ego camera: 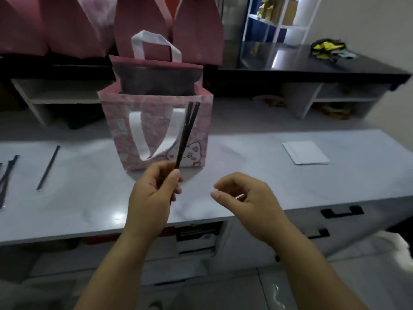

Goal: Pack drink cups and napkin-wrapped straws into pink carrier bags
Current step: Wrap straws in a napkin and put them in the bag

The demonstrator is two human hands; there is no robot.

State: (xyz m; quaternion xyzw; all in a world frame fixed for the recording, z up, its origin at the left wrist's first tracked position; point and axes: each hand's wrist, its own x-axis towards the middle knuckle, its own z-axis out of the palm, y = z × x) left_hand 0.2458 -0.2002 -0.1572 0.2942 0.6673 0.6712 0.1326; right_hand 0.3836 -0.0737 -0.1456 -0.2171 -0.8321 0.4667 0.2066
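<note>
An open pink carrier bag (196,121) with white handles and a cartoon cat stands upright on the pale counter (89,198). In front of it my left hand (152,193) pinches two black straws (187,133) near their lower ends, so they point up across the bag's front. My right hand (243,195) hovers to the right with its fingers loosely curled; a small pale sliver shows by the fingers, too small to identify. White napkins (306,152) lie flat on the counter at the right.
Loose black straws lie on the counter at the left (48,167) and at the far left edge (6,177). More pink bags (76,25) stand on the dark raised ledge (312,70) behind. Drawers with black handles (342,212) sit under the counter.
</note>
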